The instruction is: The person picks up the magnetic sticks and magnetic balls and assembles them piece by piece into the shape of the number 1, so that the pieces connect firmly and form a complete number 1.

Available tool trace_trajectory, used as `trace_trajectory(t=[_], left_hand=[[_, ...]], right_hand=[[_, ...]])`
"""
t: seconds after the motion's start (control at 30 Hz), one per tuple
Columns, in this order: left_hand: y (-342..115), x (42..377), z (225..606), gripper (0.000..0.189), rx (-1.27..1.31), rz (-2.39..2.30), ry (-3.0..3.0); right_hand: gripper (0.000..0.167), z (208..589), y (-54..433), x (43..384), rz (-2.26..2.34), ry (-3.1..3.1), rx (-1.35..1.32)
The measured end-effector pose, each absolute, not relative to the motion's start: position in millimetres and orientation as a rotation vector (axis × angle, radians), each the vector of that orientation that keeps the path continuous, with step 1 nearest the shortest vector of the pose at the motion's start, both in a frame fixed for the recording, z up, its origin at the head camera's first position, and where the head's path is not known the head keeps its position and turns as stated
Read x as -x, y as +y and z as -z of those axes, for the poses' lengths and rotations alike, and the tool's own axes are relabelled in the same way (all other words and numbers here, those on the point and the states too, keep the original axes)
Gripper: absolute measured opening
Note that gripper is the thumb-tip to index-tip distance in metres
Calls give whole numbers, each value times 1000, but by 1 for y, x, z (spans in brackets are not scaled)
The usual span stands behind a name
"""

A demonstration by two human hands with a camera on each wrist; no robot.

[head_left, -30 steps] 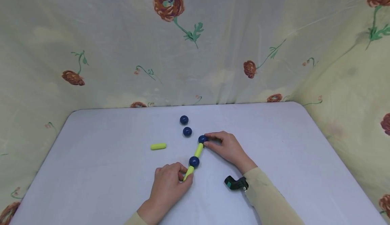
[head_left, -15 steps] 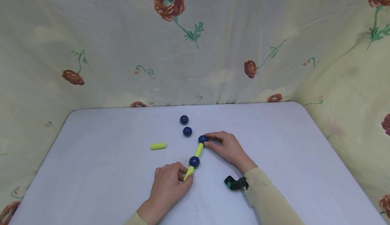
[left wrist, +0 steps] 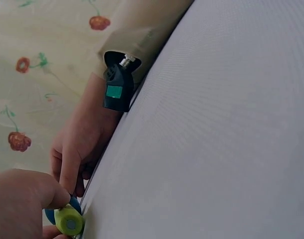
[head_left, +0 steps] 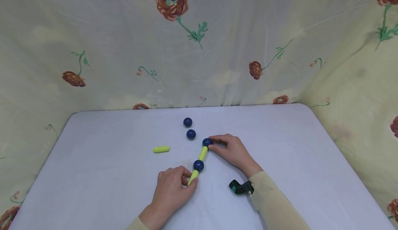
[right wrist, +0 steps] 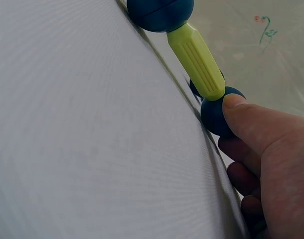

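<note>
A chain of two yellow-green rods and two dark blue balls runs slantwise between my hands. My left hand (head_left: 174,188) pinches the near rod (head_left: 193,176) between thumb and fingers; in the left wrist view that rod (left wrist: 70,222) shows a grey disc on its end. Its other end touches the middle ball (head_left: 198,165). From there the second rod (right wrist: 197,62), ridged along its side, reaches the far ball (right wrist: 215,117). My right hand (head_left: 234,153) pinches this far ball with thumb and fingertips. Part of the near rod is hidden by my left hand.
Two loose blue balls, one nearer (head_left: 191,134) and one farther (head_left: 188,122), lie beyond the chain. A loose yellow-green rod (head_left: 161,149) rests left of it. A black wrist device (head_left: 240,187) sits at my right cuff. Flowered cloth (head_left: 217,50) hangs behind the white table (head_left: 93,161).
</note>
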State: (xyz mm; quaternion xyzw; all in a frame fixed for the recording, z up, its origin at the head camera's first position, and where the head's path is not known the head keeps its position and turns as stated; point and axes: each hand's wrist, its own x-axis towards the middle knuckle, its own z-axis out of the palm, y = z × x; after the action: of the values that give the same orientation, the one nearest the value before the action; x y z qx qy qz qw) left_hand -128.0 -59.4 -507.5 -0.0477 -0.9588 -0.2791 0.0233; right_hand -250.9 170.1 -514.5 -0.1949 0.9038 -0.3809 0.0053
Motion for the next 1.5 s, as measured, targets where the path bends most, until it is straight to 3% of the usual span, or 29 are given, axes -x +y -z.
trace_trajectory(t=[1.03, 1.5], left_hand=[[-79, 139, 493, 24, 208, 1150, -2957], [-98, 180, 477, 25, 269, 1134, -2845]], right_hand=[[38, 516, 171, 251, 1193, 2840, 596], [38, 516, 171, 250, 1191, 2844, 606]])
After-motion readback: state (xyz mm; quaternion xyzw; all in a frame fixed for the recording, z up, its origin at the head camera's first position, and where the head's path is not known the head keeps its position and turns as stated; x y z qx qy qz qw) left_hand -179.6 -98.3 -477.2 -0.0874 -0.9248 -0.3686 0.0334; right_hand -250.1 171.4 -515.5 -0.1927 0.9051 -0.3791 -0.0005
